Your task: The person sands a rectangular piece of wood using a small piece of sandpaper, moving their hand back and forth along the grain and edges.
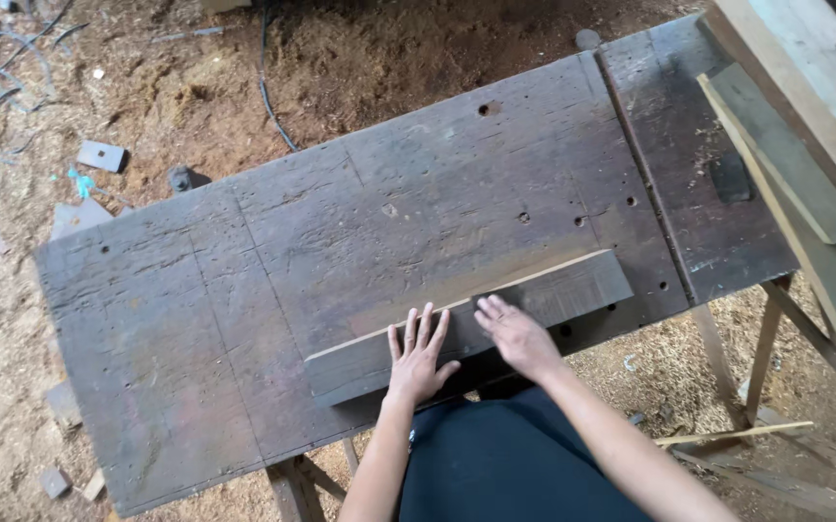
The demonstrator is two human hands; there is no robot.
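Observation:
A long grey-brown wooden plank (573,287) lies flat along the near edge of a dark, worn workbench (360,213). My left hand (417,356) rests palm down on the plank's middle, fingers spread. My right hand (516,333) lies flat just to the right of it, also on the plank, fingers pointing up and left. Neither hand grips anything.
Several pale boards (805,145) lean over the bench's right end. The floor is covered in sawdust, with wood offcuts (101,155) and cables (273,97) at the upper left. Wooden bench legs (761,353) stand at the lower right.

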